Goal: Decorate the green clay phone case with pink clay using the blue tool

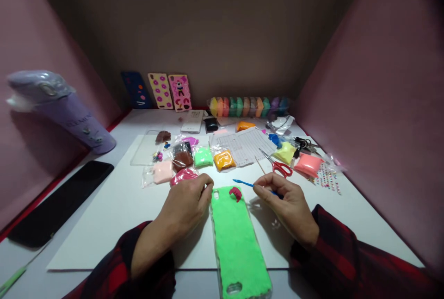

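Observation:
A phone case (236, 243) covered in bright green clay lies lengthwise in front of me, its camera hole at the far end. Near that end sits a small crimson curved clay piece (236, 194) with a ridged edge. My left hand (189, 202) is at the case's upper left corner, thumb and forefinger pinched together; whatever is between them is hidden. Held in my right hand (286, 202) is a blue modelling tool (244, 182), its pointed tip aimed left, just beyond the case's far edge.
Behind my hands lie several clay packets (203, 156), a written sheet (243, 144), red-handled scissors (281, 168), a wooden stick (259, 165) and gem stickers (328, 178). A black phone (62, 202) and purple bottle (76, 116) are left. Decorated cases (160, 90) lean against the back wall.

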`<state>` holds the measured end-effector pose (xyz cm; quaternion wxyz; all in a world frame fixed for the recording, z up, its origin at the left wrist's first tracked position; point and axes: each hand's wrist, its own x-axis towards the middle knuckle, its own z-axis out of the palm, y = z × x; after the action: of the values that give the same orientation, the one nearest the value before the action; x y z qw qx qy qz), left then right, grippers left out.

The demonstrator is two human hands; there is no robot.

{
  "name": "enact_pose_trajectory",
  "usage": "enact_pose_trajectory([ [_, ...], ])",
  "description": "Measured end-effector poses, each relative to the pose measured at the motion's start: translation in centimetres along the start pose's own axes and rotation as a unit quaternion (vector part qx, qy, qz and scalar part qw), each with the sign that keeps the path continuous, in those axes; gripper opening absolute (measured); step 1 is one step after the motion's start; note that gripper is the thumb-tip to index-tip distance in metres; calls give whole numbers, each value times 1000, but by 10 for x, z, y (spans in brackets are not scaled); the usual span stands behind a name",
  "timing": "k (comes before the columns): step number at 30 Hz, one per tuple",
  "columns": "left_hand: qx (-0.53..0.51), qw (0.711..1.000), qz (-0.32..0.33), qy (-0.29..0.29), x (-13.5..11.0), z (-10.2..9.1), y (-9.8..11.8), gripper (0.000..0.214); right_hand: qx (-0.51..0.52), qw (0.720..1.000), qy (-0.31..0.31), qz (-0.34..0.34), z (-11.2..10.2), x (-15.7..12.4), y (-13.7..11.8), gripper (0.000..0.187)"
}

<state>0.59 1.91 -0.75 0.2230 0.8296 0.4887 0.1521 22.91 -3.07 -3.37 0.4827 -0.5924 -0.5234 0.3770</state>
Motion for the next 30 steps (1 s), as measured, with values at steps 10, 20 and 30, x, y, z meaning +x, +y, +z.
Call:
enact_pose_trajectory([
  [10,16,1000,-5,-11,-1,1,0,21,28,999,35,29,0,3,0,28],
  [20,26,999,-4,-21,-4,6,1,20,7,998,32,-47,0,2,4,22],
  [30,19,1000,-13,-12,-4,11,0,24,58,996,47,-44,2,-1,8,17],
])
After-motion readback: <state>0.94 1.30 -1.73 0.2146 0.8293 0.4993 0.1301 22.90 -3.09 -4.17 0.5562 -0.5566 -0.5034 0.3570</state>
